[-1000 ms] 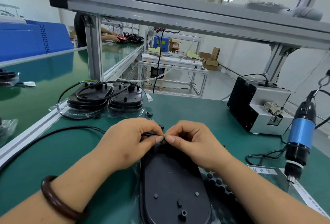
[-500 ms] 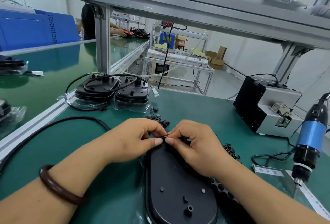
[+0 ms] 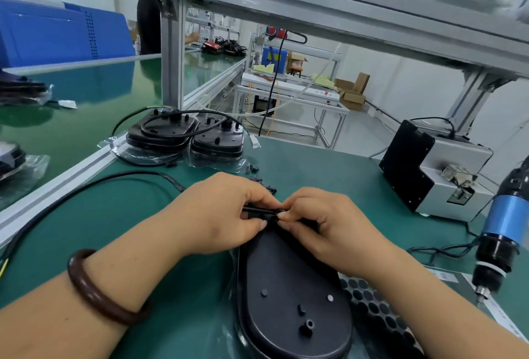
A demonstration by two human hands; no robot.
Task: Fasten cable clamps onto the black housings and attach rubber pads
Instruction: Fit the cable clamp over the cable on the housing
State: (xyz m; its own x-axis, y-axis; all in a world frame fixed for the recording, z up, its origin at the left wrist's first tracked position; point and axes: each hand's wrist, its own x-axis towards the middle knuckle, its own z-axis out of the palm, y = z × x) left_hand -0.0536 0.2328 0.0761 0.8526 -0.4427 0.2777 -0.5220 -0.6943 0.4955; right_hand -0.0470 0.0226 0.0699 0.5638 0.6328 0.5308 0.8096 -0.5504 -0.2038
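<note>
A black oval housing (image 3: pixel 289 295) lies flat on the green mat in front of me. At its far end my left hand (image 3: pixel 226 212) pinches the black cable (image 3: pixel 257 210) where it meets the housing. My right hand (image 3: pixel 323 221) pinches a small black clamp at the same spot, fingertips almost touching the left thumb. The cable (image 3: pixel 86 187) runs off to the left across the mat. A sheet of round black rubber pads (image 3: pixel 372 307) lies beside the housing on the right. Loose small black clamps (image 3: pixel 263 182) lie just beyond my hands.
Two stacks of finished housings (image 3: pixel 183 135) with cables sit at the back left. A grey and black screw feeder (image 3: pixel 435 170) stands at the right. A blue electric screwdriver (image 3: pixel 501 232) hangs at the far right. An aluminium rail (image 3: pixel 63 175) borders the mat on the left.
The view has tilted slightly. Both hands stay at the housing's far end, and their fingertips have shifted a little on the cable and clamp.
</note>
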